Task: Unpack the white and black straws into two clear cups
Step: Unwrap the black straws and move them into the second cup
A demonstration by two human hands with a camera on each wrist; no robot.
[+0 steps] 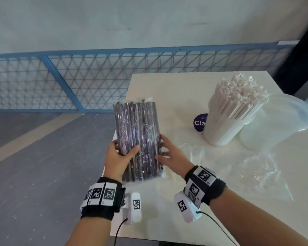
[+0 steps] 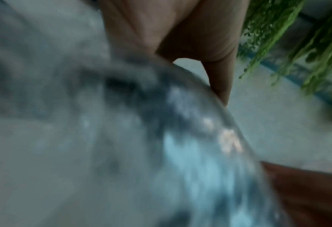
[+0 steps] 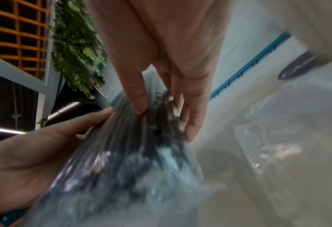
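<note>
A sealed clear pack of black straws [image 1: 138,139] is held upright above the table's left edge. My left hand [image 1: 118,157] grips its lower left side, thumb across the front. My right hand [image 1: 169,155] holds the lower right side, fingers curled onto the wrapper. In the right wrist view the pack of black straws [image 3: 126,145] runs blurred between both hands. The left wrist view shows only a blur of the pack of black straws [image 2: 161,130]. White straws [image 1: 238,96] fill a clear cup [image 1: 222,132] at the right. A second clear cup [image 1: 281,121] stands just behind it.
An emptied clear wrapper [image 1: 247,169] lies crumpled on the white table [image 1: 167,89] right of my hands. A round purple sticker [image 1: 200,122] sits by the straw-filled cup. A blue mesh fence [image 1: 60,82] and grey floor lie beyond the table's left edge.
</note>
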